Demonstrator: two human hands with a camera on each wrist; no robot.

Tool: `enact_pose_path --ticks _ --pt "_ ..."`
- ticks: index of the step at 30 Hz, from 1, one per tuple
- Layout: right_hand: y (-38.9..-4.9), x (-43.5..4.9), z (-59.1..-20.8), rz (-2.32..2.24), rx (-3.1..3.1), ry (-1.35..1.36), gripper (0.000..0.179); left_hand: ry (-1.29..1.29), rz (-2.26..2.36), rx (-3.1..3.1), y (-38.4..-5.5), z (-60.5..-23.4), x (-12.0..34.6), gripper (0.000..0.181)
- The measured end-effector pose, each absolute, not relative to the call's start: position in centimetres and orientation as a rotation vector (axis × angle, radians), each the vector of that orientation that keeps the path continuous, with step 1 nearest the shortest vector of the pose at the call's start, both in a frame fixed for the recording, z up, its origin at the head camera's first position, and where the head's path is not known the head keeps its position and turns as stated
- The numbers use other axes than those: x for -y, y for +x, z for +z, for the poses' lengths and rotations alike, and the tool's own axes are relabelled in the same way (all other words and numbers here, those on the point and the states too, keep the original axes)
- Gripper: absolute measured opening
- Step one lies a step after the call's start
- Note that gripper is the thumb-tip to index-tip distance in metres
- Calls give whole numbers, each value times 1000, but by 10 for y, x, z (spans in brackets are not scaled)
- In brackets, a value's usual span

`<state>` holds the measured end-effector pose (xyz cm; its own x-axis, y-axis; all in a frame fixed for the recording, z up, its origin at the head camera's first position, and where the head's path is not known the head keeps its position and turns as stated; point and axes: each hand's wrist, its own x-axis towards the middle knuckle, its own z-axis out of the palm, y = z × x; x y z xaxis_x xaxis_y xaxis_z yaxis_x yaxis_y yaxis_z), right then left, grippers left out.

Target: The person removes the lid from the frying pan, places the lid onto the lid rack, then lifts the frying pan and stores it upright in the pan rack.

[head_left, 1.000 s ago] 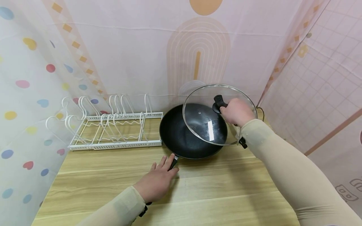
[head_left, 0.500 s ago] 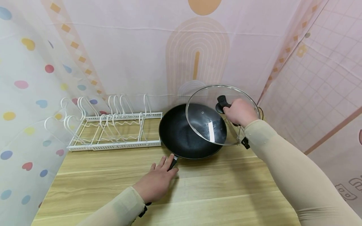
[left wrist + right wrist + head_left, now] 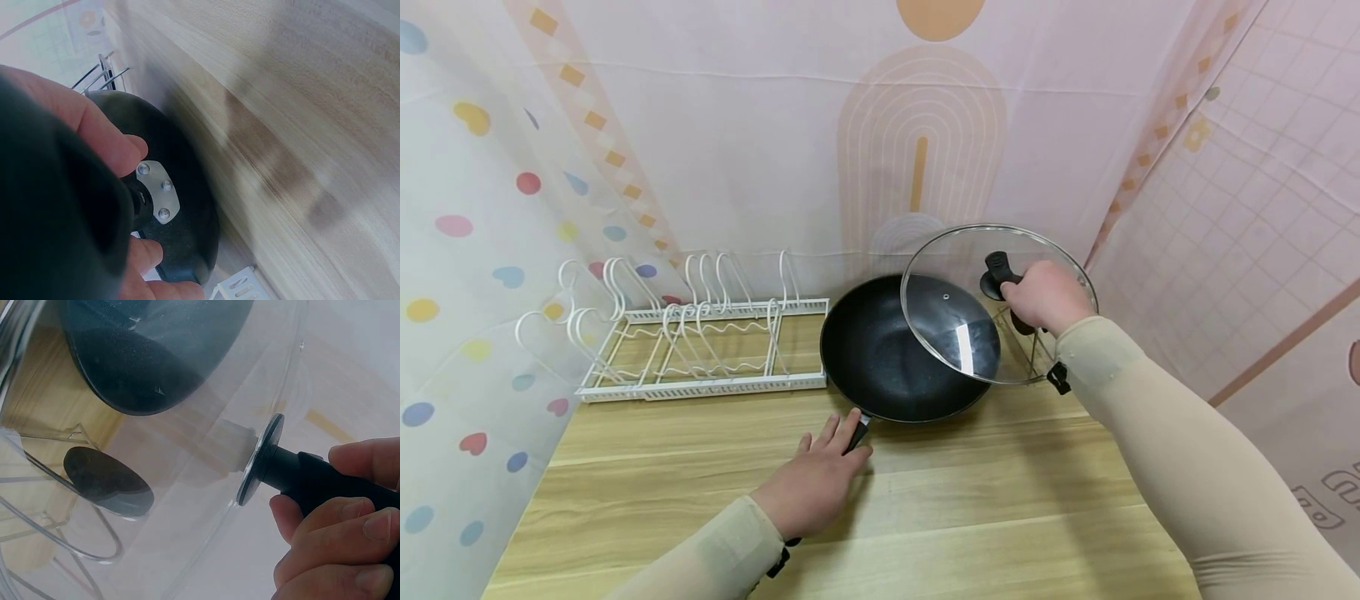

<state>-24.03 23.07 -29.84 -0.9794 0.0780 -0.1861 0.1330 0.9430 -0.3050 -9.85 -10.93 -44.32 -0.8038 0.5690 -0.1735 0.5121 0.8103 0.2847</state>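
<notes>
lid [image 3: 972, 310]: moved a little right
right hand [image 3: 1051, 297]: holding the lid's black knob [image 3: 999, 266]
pan [image 3: 883, 358]: just ahead of left hand [image 3: 811, 487]
left hand: thumb and fingers hold the pan's handle [image 3: 857, 437]
white rack [image 3: 737, 385]: ahead, left of left hand

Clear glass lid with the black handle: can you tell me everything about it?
The round, clear, glass-looking lid has a metal-looking rim, a small ringed hole and a black handle on a round base. It is tilted, held up by the right hand gripping its handle. In the head view it overlaps the right side of the round black pan, which shows through; I can't tell whether they touch.
</notes>
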Motion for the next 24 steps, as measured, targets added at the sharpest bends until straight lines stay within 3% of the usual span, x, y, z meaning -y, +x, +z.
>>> enact_pose_path --ticks 24 --pt "-241 -253 -300 -427 -2955 176 51 847 317 -2748 -99 -445 110 45"
